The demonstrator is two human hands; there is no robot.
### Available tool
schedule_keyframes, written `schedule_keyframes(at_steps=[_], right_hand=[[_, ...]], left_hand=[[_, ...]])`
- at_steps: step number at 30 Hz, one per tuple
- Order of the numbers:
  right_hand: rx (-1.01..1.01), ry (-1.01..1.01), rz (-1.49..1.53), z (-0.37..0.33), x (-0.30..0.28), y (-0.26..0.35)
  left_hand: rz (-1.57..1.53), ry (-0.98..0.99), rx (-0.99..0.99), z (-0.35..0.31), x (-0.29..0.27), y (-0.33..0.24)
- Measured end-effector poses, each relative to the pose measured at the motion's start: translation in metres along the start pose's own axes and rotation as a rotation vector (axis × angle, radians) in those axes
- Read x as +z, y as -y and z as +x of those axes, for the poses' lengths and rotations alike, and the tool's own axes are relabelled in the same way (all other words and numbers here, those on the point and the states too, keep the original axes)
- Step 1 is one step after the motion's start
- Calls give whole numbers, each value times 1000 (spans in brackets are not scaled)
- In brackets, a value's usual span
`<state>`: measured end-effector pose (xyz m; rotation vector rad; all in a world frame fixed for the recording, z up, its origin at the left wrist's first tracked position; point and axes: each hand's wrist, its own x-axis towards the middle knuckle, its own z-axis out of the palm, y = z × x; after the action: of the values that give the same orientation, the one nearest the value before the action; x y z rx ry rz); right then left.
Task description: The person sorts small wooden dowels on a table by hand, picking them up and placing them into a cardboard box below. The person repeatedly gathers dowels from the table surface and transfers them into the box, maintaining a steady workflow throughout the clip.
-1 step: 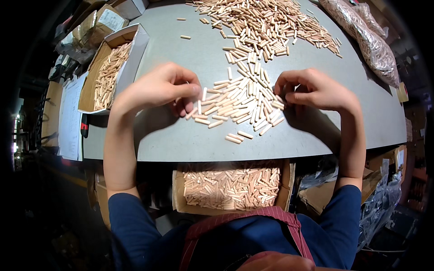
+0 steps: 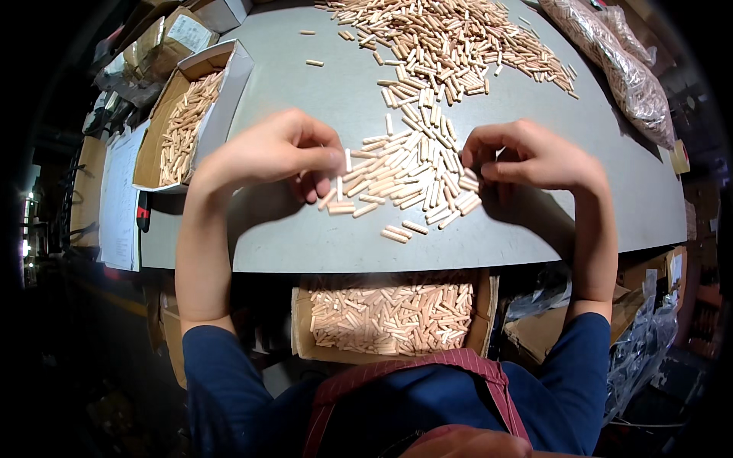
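Observation:
A loose heap of short pale wooden dowels (image 2: 405, 164) lies on the grey table between my hands. At its left edge is my left hand (image 2: 294, 156), fingers curled and thumb drawn in against them, right beside a few dowels. My right hand (image 2: 519, 156) is at the heap's right edge, its thumb and forefinger bent together close to the dowels. What either set of fingertips holds, if anything, is hidden. A few dowels (image 2: 403, 231) lie apart at the near side of the heap.
A larger dowel pile (image 2: 443, 46) covers the far table. Dowels also fill an open box (image 2: 240, 72) at left and another box (image 2: 301, 336) below the front edge. Plastic bags (image 2: 634, 84) lie far right; papers (image 2: 118, 198) hang at left.
My left hand has shifted very slightly to the right, and the dowels by its fingers have moved a little. My right hand has barely moved.

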<state>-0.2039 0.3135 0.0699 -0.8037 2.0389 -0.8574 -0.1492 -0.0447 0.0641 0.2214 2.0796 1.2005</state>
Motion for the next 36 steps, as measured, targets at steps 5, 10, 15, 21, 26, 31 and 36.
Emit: schedule_keyframes(at_steps=[5,10,15,21,26,31,36], right_hand=[[-122,376,110,4,23,2],[-370,430,35,4,28,6],[-64,-190,224,7,5,-5],[-311,-350,-177,31,16,-29],[-132,-192,239,19,20,-11],[-69,-193,223,18,4,-21],[-33,97,171,9,12,-3]], left_hand=[[-159,361,16,-3,24,-1],[-73,568,234,-2,30,-7],[-239,-145,179,6,2,5],[76,-280,335,28,12,22],[-124,-82,264,22,21,12],[-197,-105,89,11,-3,14],[-178,155,-26,-1,10,1]])
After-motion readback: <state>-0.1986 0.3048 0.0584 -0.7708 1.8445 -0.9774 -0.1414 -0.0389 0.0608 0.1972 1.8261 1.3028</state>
